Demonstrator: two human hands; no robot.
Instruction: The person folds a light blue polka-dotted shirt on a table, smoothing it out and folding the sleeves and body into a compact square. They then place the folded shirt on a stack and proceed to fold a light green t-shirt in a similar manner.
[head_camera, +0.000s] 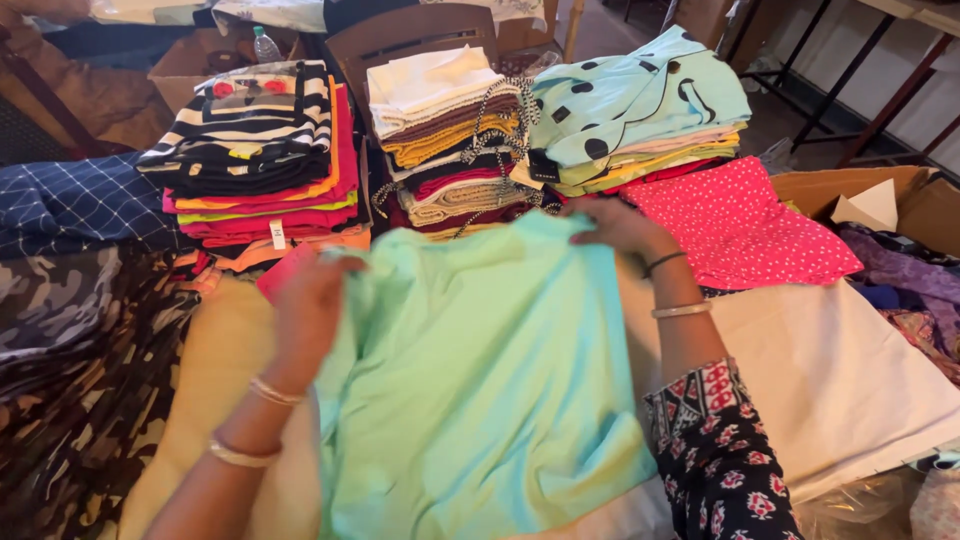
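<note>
Cluttered sorting table, folded clothing stacks (262, 150) across upper frame, cream sheet (830, 370) underneath. Mint green garment (480, 380) lies centre frame, long axis running bottom to top, far edge toward the stacks. Left hand (305, 305) pinches its upper-left edge; right hand (620, 225) grips the upper-right corner. Probably mid-fold, blurry; next move needs both corners kept level.

A mint-green cloth (480, 380) is gripped at its far corners by the left hand (310, 310) and the right hand (622, 228). Stacks of folded clothes (270, 160) are ranged along the table's (840, 380) far edge.
</note>
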